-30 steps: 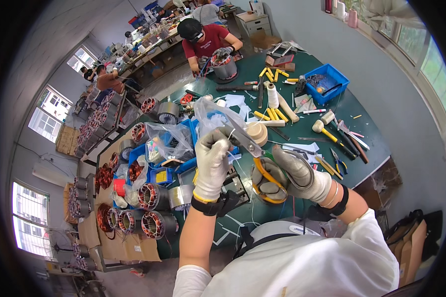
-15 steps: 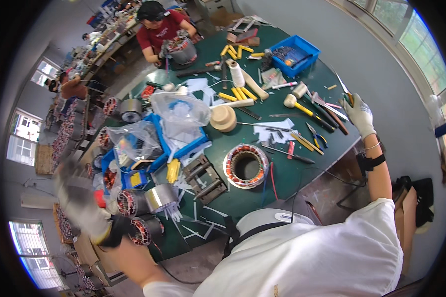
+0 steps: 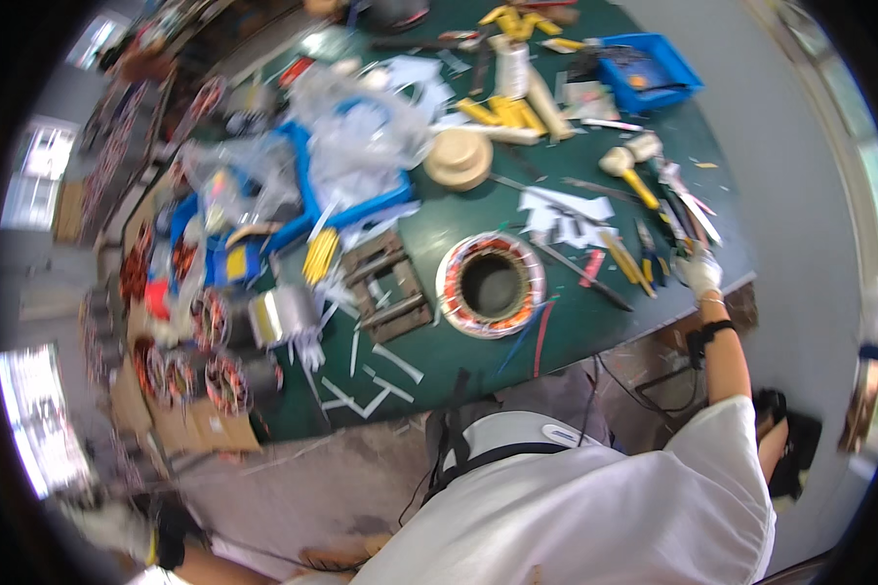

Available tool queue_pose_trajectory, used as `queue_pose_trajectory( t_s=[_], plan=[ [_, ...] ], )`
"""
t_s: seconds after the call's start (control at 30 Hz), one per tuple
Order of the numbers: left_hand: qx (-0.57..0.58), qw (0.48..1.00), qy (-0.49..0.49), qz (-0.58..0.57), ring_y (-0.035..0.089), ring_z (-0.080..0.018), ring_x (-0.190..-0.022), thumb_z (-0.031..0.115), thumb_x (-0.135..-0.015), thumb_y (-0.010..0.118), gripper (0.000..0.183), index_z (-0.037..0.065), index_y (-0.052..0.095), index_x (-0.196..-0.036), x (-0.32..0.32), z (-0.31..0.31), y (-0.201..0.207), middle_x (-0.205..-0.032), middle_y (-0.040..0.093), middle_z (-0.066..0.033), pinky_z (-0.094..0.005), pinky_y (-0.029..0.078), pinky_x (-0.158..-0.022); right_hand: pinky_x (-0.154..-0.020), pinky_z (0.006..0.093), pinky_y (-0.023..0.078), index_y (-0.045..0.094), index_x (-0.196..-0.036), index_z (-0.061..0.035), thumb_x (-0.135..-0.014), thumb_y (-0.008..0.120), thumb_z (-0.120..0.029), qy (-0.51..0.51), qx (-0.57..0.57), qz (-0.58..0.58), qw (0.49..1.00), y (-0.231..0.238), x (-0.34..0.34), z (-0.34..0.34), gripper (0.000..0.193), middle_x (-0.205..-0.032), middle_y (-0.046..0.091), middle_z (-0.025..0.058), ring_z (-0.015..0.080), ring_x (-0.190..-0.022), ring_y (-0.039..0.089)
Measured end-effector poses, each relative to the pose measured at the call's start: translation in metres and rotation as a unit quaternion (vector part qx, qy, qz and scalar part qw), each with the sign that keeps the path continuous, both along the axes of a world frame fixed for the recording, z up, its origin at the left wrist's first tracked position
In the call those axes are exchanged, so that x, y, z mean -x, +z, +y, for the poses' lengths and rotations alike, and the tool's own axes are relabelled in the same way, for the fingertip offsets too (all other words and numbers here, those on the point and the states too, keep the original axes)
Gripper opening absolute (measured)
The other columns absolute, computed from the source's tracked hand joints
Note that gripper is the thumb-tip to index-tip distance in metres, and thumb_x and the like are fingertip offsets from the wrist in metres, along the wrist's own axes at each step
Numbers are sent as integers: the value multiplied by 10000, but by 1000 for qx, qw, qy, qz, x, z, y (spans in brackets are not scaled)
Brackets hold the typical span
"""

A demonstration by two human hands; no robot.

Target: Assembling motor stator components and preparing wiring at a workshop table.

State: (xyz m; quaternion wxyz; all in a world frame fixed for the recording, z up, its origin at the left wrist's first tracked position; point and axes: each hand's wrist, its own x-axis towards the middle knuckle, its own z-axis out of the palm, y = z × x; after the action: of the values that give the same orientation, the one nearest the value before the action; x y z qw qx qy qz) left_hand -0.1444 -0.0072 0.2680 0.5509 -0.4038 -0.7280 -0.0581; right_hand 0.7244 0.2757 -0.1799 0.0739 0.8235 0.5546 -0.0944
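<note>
My right hand point(image 3: 698, 270), in a white glove, is down at the table's right edge, at the handle ends of a bundle of hand tools point(image 3: 688, 214). Blur hides whether its fingers grip any of them. Off the table at the lower left, my gloved left hand point(image 3: 112, 527) is smeared by motion, with nothing plainly seen in it. A ring-shaped motor stator point(image 3: 529, 276) with orange-and-white windings stands in front of me, red and blue leads trailing from it. Left of my right hand lie a yellow-handled mallet point(image 3: 637, 185) and pliers point(image 3: 646, 252).
A dark metal frame point(image 3: 387, 292) and a round wooden block point(image 3: 458, 159) are near the stator. Blue bins point(image 3: 307, 185) with plastic bags stand left, beside more stators point(image 3: 229, 382). Another blue bin point(image 3: 658, 96) sits far right. Paper strips point(image 3: 361, 398) litter the near left.
My right hand, earlier raised with a pointed tool with an orange-and-dark handle, has come down to the tools. My left hand has swung down and back off the table. The view has shifted.
</note>
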Motion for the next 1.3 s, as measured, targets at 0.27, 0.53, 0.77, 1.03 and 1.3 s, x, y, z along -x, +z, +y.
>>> queue_pose_trajectory(
  t_s=[0.27, 0.53, 0.77, 1.03, 1.3],
  plan=[
    [-188, 857, -199, -437, 335, -38, -591, 258, -1027, 460, 389, -33, 616, -1232, -120, 55, -191, -738, 413, 62, -239, 254, -507, -823, 484, 532, 551, -1341, -169, -824, 689, -176, 146, -50, -92, 984, -46, -35, -1, 535, -1039, 679, 206, 388, -961, 669],
    [289, 761, -450, -367, 534, -261, -566, 185, -791, 677, 107, 137, 719, -877, -244, 73, -399, -618, 537, -42, -404, 431, -538, -891, 424, 524, 617, -1303, -111, -851, 657, -48, 149, -238, 190, 941, -53, -49, -26, 458, -1136, 680, 208, 360, -989, 672],
    [444, 595, -603, -292, 546, -142, -515, 192, -787, 709, 303, 203, 690, -1089, -372, 90, -480, -573, 490, 39, -317, 412, -459, -857, 416, 497, 690, -1068, -39, -779, 753, -157, 126, -184, 235, 946, -8, 80, -87, 319, -1061, 676, 194, 335, -964, 644],
    [471, 504, -645, -329, 578, -215, -506, 129, -750, 712, 332, 208, 726, -1072, -452, 77, -451, -535, 522, -16, -349, 456, -473, -813, 453, 505, 686, -1051, -44, -772, 776, -218, 254, -317, 180, 896, -61, 82, -118, 341, -960, 661, 194, 393, -913, 628],
    [393, 584, -652, -284, 650, -250, -609, 265, -799, 754, 317, 141, 665, -1077, -553, 80, -445, -715, 670, -49, -376, 501, -543, -776, 451, 510, 705, -1036, -73, -819, 739, -243, 155, -373, 228, 886, -80, 60, -105, 278, -911, 681, 176, 366, -859, 648]
  ],
)
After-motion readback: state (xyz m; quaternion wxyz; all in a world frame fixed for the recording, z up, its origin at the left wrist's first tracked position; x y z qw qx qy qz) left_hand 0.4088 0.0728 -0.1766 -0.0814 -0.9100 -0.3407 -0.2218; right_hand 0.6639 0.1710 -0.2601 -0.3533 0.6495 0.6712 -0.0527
